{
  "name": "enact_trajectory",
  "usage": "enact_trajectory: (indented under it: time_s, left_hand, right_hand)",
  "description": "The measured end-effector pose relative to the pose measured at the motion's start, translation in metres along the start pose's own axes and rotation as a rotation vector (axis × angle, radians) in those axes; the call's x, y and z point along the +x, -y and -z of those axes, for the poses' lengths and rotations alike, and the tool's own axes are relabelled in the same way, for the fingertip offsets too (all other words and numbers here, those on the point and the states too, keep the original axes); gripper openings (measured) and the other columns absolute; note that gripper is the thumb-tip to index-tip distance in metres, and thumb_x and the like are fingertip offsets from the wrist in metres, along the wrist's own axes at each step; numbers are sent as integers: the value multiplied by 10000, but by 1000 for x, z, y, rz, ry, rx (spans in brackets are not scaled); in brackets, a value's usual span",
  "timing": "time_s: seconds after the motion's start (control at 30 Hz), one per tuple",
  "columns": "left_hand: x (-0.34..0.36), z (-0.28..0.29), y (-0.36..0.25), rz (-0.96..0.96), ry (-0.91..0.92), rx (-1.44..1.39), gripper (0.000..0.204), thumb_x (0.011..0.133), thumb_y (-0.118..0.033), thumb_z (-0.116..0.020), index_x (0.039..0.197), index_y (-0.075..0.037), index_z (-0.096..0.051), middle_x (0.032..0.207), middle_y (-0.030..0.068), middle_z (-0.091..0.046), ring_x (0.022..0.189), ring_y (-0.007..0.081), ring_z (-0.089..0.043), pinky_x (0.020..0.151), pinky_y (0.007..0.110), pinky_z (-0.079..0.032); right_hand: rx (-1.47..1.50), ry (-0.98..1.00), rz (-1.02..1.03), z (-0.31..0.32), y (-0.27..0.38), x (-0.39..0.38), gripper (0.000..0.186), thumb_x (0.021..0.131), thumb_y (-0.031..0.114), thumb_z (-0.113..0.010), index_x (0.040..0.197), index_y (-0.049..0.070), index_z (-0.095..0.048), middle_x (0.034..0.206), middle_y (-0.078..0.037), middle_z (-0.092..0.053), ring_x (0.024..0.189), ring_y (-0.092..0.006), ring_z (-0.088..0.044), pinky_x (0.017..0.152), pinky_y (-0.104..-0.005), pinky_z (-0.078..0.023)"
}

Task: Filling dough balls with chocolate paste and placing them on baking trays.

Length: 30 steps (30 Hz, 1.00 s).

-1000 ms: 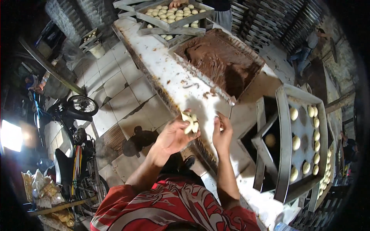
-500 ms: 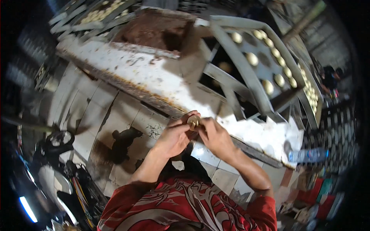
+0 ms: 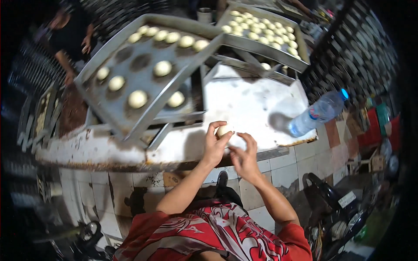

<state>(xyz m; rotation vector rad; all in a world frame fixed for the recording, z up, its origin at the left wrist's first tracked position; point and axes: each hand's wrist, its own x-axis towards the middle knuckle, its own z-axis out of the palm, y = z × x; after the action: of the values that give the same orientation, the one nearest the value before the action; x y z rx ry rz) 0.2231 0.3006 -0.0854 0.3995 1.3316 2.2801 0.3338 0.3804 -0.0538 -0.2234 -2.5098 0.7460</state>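
Observation:
A pale, round dough ball point(image 3: 224, 130) sits in my left hand point(image 3: 212, 147), gripped between the thumb and the fingers over the table's front edge. Just to its right is my right hand point(image 3: 246, 160), its thumb and forefinger spread apart and nothing plainly in them. A large metal tray point(image 3: 153, 114) stands tilted on the table to the left of my hands. Dough balls line its far side, and several more, such as one dough ball point(image 3: 137, 99), lie spaced out nearer to me.
Behind to the right, a second metal tray point(image 3: 261, 48) holds many dough balls. A clear water bottle point(image 3: 320, 112) with a blue cap stands at the right end of the white table point(image 3: 261, 102). Another person point(image 3: 72, 41) is at the far left. Parked at lower right is a motorcycle point(image 3: 335, 202).
My view has swung right, so the trays appear further left and the bottle closer. My right hand has come off the dough ball and its fingers have spread; my left hand keeps hold.

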Motion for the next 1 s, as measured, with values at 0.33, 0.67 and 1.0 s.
enact_trajectory:
  time_s: [0.33,0.67,1.0]
  left_hand:
    - [2,14,-19,-92,185,863,479,800,-17,-582,1261,-19,-450,1287,117,-470,1213,221,-424,1016,308,-311]
    - [-49,110,-226,322,1024,392,396,874,-119,-567,1243,-16,-465,1270,163,-475,1130,289,-503,930,351,-449]
    - [321,179,-364,-309,584,1553,370,828,-227,-555,1145,-37,-552,980,149,-623,903,241,-582,810,305,-445]
  right_hand:
    - [229,290,56,-56,-100,39,174,729,49,-586,892,-8,-564,883,-201,-550,880,-365,-522,820,-413,-422]
    - [74,187,-248,-84,-106,116,98,763,93,-515,721,14,-556,824,-173,-526,787,-353,-471,685,-452,-364]
    - [354,1215,-347,1,6,120,341,765,215,-638,1031,14,-567,944,-133,-623,899,-222,-590,784,-319,-468]
